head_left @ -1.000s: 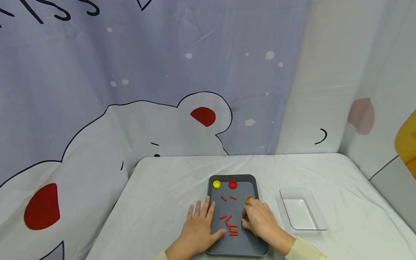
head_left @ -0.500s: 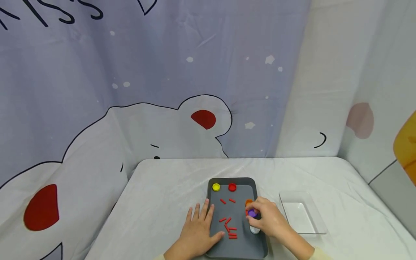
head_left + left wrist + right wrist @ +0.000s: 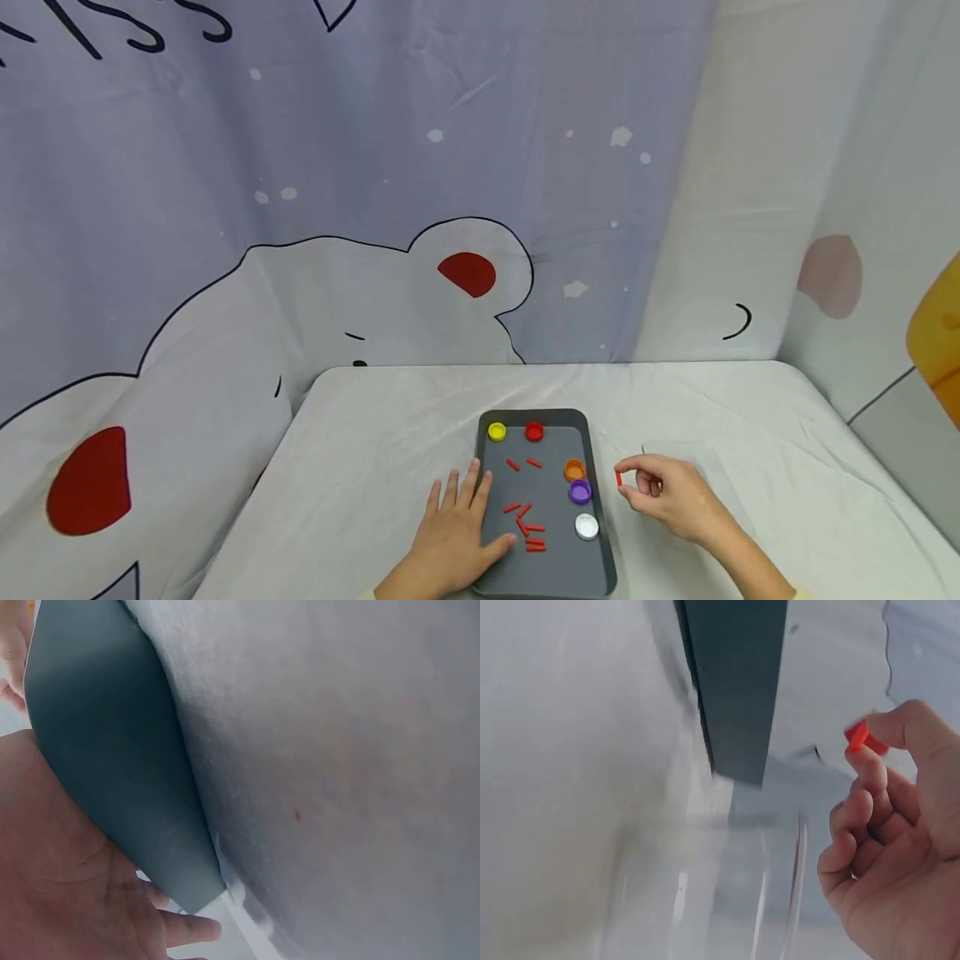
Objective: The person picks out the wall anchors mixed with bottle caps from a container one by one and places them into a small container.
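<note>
Only the head view shows the left hand (image 3: 455, 533) lying flat with straight fingers on the gray tray (image 3: 547, 575). Right of the tray, the right hand (image 3: 670, 495) pinches a short red stick (image 3: 618, 477).

Left hand (image 3: 67, 877) flat beside grey tray (image 3: 105, 750) on white cloth (image 3: 337, 772).

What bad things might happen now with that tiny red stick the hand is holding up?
1. The right hand pinches the small red stick only by its fingertips, in the air between the grey tray and the clear container. It might slip and drop onto the white cloth.
2. The left hand rests on the tray's edge, close to the loose red sticks. A nudge there might scatter them or roll the caps.
</note>
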Demonstrator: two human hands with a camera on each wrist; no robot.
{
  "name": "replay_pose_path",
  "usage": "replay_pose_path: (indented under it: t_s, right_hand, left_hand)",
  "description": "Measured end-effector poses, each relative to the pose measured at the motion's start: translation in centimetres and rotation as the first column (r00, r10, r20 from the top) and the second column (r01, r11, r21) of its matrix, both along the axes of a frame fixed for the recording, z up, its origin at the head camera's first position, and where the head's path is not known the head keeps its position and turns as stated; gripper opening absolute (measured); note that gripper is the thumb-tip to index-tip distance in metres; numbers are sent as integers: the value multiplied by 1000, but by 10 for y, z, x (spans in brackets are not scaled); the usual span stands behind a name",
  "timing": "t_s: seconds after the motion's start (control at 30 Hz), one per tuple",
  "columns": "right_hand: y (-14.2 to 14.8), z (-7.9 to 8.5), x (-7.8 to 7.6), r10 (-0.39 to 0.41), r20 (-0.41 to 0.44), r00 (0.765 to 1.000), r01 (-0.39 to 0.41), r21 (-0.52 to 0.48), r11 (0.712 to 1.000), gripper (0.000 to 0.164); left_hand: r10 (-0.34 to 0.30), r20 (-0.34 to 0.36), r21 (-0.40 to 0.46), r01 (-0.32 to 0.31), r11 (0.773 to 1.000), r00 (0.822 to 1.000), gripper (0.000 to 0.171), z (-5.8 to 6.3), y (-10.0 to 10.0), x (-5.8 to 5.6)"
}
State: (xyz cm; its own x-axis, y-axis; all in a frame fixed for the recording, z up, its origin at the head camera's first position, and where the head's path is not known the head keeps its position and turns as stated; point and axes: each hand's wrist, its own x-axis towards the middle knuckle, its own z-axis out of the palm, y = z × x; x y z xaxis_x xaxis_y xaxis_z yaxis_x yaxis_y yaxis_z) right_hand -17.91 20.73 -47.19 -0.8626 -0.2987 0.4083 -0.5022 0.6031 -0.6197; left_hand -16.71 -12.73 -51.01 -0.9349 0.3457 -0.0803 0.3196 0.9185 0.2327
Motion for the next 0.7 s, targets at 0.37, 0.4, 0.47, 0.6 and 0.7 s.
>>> replay_pose_path:
  t_s: [0.37,0.4,0.47,0.6,0.7]
  right_hand:
    - [55,6,3,-102,37,994,101,32,994,19]
    - [59,7,2,-97,29,995,96,31,995,19]
    - [65,7,2,-84,9,996,84,30,996,20]
    - [76,3,-1,-60,-12,998,60,32,998,24]
    - [82,-1,-3,-50,-20,999,51,34,998,26]
  left_hand:
    - [3,1,-2,-3,1000,1000,95,-2,-1,3]
    - [2,-6,1,-2,1000,1000,95,-3,-1,3]
    - [-1,-16,8,1,1000,1000,94,-3,-1,2]
    - [0,-22,8,0,1000,1000,94,-3,-1,1]
    - [4,-18,5,-4,1000,1000,94,-2,-1,1]
